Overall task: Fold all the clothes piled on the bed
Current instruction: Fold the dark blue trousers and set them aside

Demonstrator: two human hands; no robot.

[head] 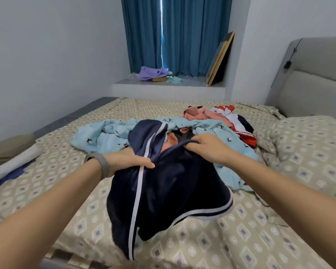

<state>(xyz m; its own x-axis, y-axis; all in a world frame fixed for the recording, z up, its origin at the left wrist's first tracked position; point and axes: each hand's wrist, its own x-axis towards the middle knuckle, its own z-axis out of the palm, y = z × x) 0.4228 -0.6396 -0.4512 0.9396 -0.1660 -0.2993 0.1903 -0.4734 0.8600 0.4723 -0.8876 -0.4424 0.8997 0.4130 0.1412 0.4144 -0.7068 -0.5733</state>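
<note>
A pair of dark navy shorts (173, 191) with white side stripes hangs bunched above the patterned bed sheet (241, 239). My left hand (130, 162) grips the fabric at a white stripe near the waistband. My right hand (208, 146) holds the upper edge of the same shorts. Behind them lies a crumpled light blue garment (105, 136) with small dark prints. Farther back right sits a heap of pink (202, 115), red and white clothes (239, 127).
A pillow (308, 144) in the same patterned fabric lies at the right below a grey headboard (318, 80). Folded items (10, 156) rest at the bed's left edge. A window ledge (169, 84) with a purple cloth and leaning frames stands behind the bed.
</note>
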